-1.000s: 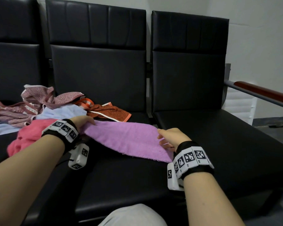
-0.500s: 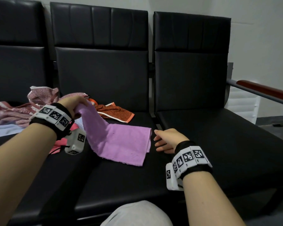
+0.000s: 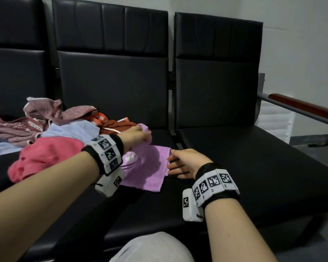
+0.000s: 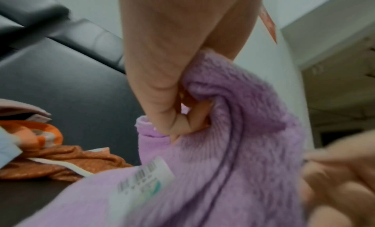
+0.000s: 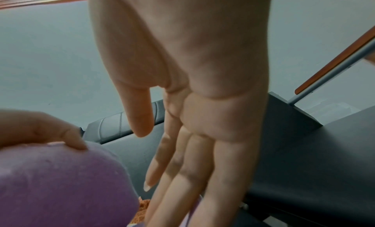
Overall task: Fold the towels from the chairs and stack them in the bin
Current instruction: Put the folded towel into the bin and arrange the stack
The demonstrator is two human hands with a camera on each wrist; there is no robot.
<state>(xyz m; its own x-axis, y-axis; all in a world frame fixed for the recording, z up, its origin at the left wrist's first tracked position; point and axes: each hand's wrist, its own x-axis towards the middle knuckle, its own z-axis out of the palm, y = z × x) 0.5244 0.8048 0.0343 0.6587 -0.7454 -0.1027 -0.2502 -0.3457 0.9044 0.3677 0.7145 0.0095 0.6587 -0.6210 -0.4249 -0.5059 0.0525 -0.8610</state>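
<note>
Left wrist view alone shows a white label [image 4: 142, 180] on the purple towel [image 3: 150, 167]. Left hand [image 3: 134, 136] pinches its corner; right hand [image 3: 184, 163] spread flat.

This looks like a waiting area or office lobby rather than a home. A row of linked black padded chairs [image 3: 112, 87] stands side by side against a plain white wall [image 3: 301, 44], the kind of joined seating found in a waiting room. The end seat has a metal armrest [image 3: 303, 108] topped with a reddish-brown wooden strip. The floor [image 3: 314, 148] at the right is dark grey and bare. A loose heap of towels [image 3: 45, 129] in mixed colours lies on the seats.
</note>
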